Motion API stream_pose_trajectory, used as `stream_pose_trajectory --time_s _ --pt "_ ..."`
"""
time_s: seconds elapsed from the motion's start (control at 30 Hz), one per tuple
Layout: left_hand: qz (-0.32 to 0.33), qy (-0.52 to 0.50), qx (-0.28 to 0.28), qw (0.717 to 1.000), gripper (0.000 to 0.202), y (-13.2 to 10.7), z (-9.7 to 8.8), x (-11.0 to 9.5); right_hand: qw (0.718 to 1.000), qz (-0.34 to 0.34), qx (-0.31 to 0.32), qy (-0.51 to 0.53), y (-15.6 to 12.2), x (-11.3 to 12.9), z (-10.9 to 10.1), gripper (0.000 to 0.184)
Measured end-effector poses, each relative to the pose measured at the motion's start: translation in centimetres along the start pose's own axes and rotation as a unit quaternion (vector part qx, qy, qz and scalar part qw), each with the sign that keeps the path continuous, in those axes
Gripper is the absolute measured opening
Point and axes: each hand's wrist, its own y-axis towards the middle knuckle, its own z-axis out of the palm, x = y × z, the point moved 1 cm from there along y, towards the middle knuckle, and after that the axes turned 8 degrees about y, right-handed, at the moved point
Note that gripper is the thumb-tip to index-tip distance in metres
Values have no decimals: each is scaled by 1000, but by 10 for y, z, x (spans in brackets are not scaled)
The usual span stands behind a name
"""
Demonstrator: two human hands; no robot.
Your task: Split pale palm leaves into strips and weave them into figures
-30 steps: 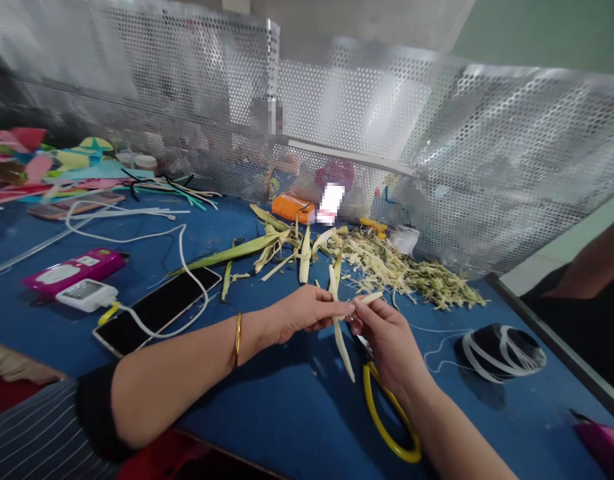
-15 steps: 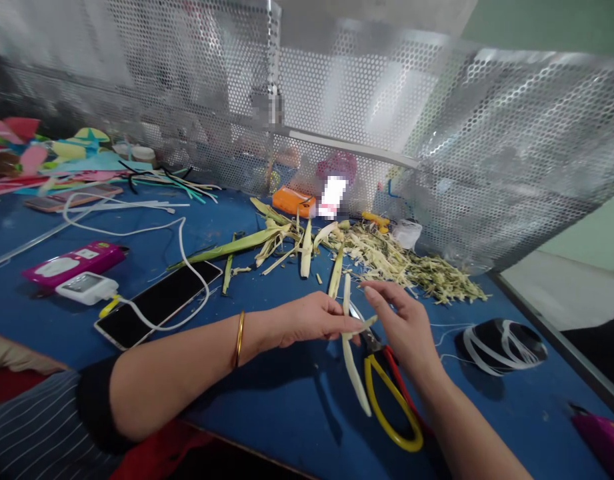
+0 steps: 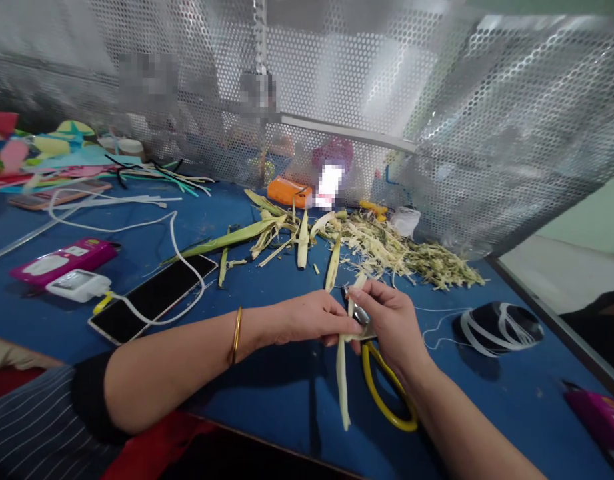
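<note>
My left hand (image 3: 314,319) pinches a pale strip of husk (image 3: 342,387) near its middle; the lower end hangs toward the table's front edge. Close beside it, my right hand (image 3: 389,313) has thumb and fingers closed on the upper part of the same strip. A short piece of the strip crosses sideways between the hands. Under my right hand lie scissors with a yellow handle (image 3: 374,390); their metal blades show partly between the hands, and the rest is covered. A yellowish-green husk piece (image 3: 333,265) lies just beyond my fingers.
Shredded husk (image 3: 381,247) is heaped behind the hands, beside longer green leaves (image 3: 231,239). At left lie a black phone (image 3: 154,297), a white cable and a magenta box (image 3: 64,260). A black spool with white cord (image 3: 499,330) stands at right. A perforated metal screen (image 3: 337,80) closes off the back.
My right hand has moved left and closed on the upper part of the strip; before, its fingers were apart from it. The left hand keeps its pinch. The view has shifted slightly.
</note>
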Motion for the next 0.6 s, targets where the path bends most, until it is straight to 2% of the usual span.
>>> stream_pose_trajectory --time_s 0.23,0.37,0.47,0.53,0.6 --pt "3 -9 13 1000 38 1 3 1 998 -36 -32 -30 2 -5 -1 30" --pt "-34 -89 -48 994 42 4 2 3 998 -37 -52 -17 10 -2 -7 29" --pt "-70 -141 -86 984 45 6 -1 3 991 -54 -117 34 19 -1 -16 38" --pt "-78 -166 -104 978 46 8 -4 4 985 -31 -148 85 23 -2 -20 41" --pt "-77 -181 -119 973 47 9 -6 5 985 33 -114 129 23 -3 -19 41"
